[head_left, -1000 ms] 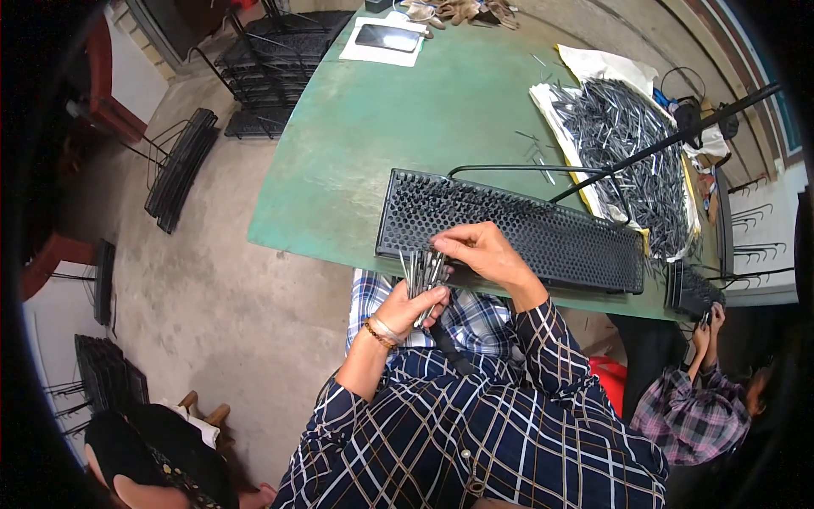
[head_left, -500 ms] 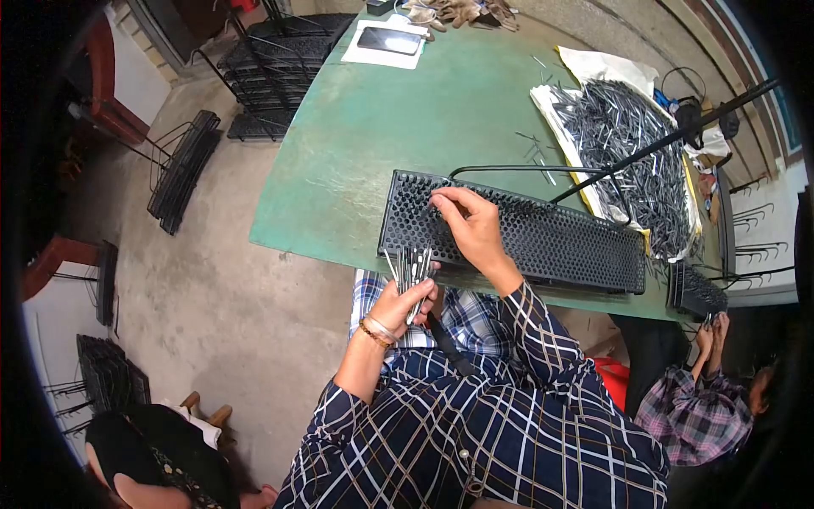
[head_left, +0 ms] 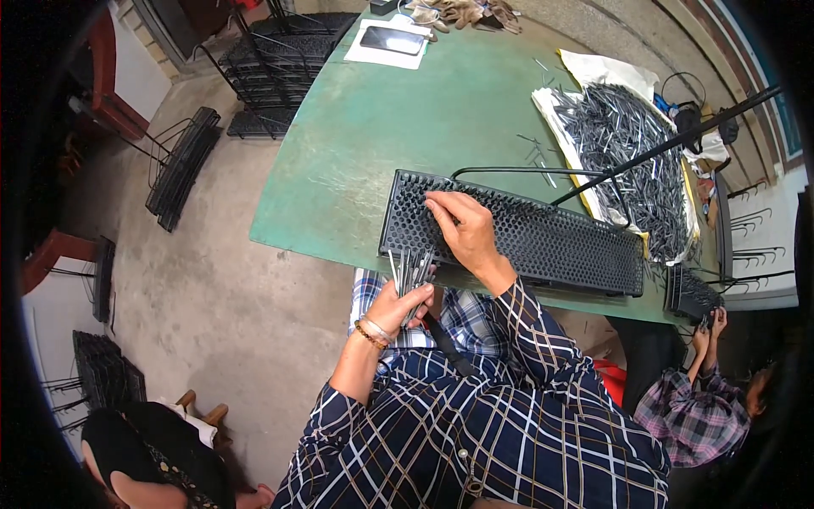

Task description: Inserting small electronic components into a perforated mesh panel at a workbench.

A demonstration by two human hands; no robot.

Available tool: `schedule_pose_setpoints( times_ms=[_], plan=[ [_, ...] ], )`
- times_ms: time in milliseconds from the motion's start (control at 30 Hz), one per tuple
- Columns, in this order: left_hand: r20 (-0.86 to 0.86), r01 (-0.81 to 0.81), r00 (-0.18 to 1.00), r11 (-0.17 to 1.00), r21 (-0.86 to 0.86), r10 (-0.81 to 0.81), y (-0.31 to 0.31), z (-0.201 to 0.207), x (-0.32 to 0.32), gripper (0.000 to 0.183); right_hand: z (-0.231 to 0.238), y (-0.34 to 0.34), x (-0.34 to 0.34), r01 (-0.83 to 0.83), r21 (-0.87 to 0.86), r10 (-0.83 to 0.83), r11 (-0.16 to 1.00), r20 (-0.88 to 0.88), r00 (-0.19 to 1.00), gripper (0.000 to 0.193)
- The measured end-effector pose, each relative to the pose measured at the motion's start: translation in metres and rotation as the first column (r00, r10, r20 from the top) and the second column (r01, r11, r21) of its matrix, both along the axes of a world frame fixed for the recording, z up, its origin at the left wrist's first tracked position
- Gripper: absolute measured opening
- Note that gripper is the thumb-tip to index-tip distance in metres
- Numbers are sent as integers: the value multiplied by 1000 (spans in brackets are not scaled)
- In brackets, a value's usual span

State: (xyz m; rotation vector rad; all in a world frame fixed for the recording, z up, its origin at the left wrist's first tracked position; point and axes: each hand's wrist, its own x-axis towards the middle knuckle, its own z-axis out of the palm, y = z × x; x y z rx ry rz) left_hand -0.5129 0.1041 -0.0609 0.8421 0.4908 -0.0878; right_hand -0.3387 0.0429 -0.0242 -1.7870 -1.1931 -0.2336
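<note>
A long black rack [head_left: 564,242] full of small round holes lies along the near edge of the green table, its wire handle running over its far side. My right hand [head_left: 466,233] is over the rack's left part, thumb and fingertips pinched together close to the holes. Whatever sits in that pinch is too small or hidden to make out. Just off the table edge, my left hand [head_left: 397,307] is closed around a bundle of thin grey metal rods [head_left: 412,267], their ends fanning upward beside the rack's left end.
A white sack [head_left: 560,123] heaped with similar dark rods [head_left: 632,161] lies on the table's right. A phone [head_left: 392,40] and gloves [head_left: 462,12] are at the far edge. Stacked black racks [head_left: 280,68] stand on the floor at left. Another person [head_left: 695,416] works at right; one sits lower left.
My right hand's pinched fingertips have shifted slightly left over the rack. My left hand stays almost in place with the rods, their ends tilted a little differently.
</note>
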Motion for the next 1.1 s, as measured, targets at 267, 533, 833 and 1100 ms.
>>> schedule_pose_setpoints(
  times_ms=[267, 533, 833, 1100],
  plan=[
    [-27, 25, 999, 999, 29, -24, -1, 5, 1, 36, -7, 0, -1, -45, -46, 47, 998, 38, 998, 12],
    [-71, 29, 997, 997, 69, -24, 1, 9, 2, 36, -7, 2, 0, 3, -86, 9, 996, 137, 991, 11],
    [-53, 59, 997, 985, 162, -51, 1, 13, 4, 36, 7, -3, 3, -40, -145, 60, 989, 138, 989, 11],
    [-35, 74, 997, 970, 230, -67, 0, 13, 7, 16, 30, -10, 2, -336, -180, 215, 924, -481, 850, 17]
  ],
)
